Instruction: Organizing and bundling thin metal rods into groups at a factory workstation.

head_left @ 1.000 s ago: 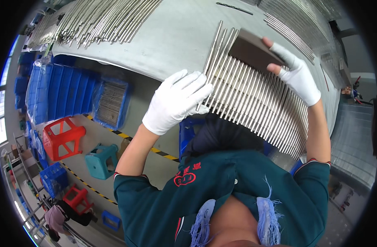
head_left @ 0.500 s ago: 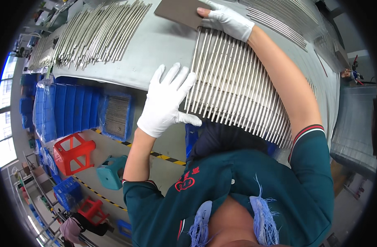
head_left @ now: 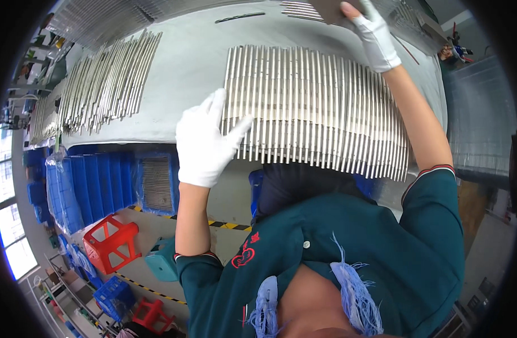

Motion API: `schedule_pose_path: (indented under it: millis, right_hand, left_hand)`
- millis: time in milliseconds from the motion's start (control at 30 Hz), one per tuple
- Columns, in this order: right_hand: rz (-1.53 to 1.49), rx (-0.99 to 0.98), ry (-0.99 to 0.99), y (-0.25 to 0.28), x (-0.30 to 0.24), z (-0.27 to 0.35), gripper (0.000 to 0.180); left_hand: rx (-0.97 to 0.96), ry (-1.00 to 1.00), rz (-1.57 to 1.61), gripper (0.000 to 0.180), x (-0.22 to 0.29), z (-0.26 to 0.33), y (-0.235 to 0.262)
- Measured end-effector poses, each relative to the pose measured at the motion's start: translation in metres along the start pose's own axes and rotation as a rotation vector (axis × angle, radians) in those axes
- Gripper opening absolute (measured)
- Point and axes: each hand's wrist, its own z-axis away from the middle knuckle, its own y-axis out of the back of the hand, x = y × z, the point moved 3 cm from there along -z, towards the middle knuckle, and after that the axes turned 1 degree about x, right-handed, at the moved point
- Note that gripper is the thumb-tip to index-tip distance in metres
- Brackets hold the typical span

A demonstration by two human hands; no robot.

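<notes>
Workshop floor with blue crates (head_left: 72,186) and red stools (head_left: 111,243) down to the left of the left hand, a yellow-black floor line under it; grey desk (head_left: 196,62) carries everything. Row of thin metal rods (head_left: 315,107) lies side by side between the two hands, near ends overhanging the desk edge toward the person. Left hand (head_left: 205,141), white glove, lies flat with fingers spread on the row's left end, pressing down, gripping nothing. Right hand (head_left: 374,36), also gloved, is out past the far right of the row, closed on a dark flat block (head_left: 329,8) at the frame's top edge; block only partly in view, kind unclear. Hands well apart. More rod bundles (head_left: 106,84) lie loose on the desk, beyond and left of the left hand. Handling, as a guess: rods look stiff, smooth and shiny, so probably slippery, and apt to roll or fan out; each one light, whole row fairly heavy. Not fragile, though thin ones might bend if levered at an overhanging end. Best hold: flat palm across many rods to pin them, or gather a bunch round its middle, not by the tips.
</notes>
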Motion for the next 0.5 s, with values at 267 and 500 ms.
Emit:
schedule_pose_path:
  millis: [267, 500]
  right_hand:
    - [0.637, 0.374, 0.066, 0.106, 0.024, 0.036, 0.055]
    - [0.283, 0.303, 0.183, 0.114, 0.048, 0.035, 0.059]
  left_hand:
    - [0.032, 0.251, -0.261, 0.064, 0.021, -0.025, -0.024]
    - [-0.022, 0.200, -0.295, 0.064, 0.035, -0.029, -0.030]
